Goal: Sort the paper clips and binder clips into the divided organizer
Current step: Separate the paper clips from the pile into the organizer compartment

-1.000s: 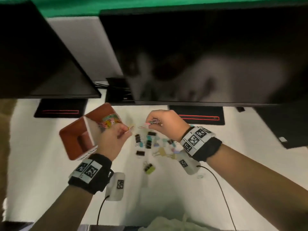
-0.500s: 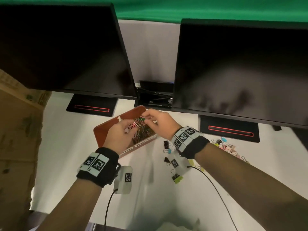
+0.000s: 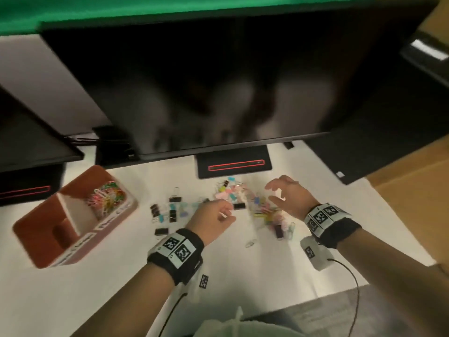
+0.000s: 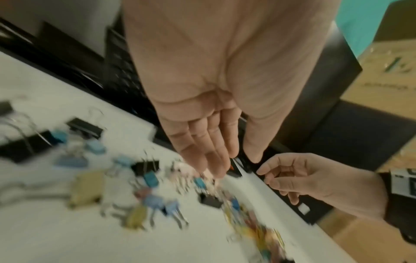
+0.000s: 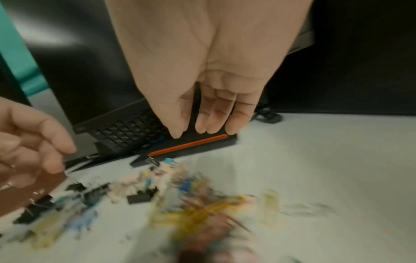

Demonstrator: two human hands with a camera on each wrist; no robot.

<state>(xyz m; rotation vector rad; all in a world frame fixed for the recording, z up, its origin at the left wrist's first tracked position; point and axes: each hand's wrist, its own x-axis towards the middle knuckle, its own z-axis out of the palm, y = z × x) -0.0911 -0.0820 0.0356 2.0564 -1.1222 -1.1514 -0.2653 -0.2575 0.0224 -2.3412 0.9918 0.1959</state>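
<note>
While both hands, left (image 3: 213, 216) and right (image 3: 288, 194), hover empty with loose fingers above the mixed clips (image 3: 245, 203) on the table (image 3: 243, 271), the organizer (image 3: 60, 220) sits far left; blur suggests haste; tangled clips risk mis-sorting.

— What colour is the organizer (image 3: 36, 229)?
— Reddish brown outside, with a pale cream divider, near the table's left edge. The paper clips (image 3: 107, 198) inside are mixed: pink, yellow, green, orange.
— And the table (image 3: 243, 271)?
— White.
— The loose clips?
— Several binder clips (image 3: 175, 200) are black with silver wire handles; the small ones (image 3: 228, 192) toward the back edge are pastel — pink, blue, yellow.
— Anything patterned?
— The wristbands (image 3: 179, 254) — black, with white panels printed in black square codes.
— The monitor stand (image 3: 233, 164)?
— Black with a red outlined slot. A green strip (image 3: 121, 8) runs behind the black screens.
</note>
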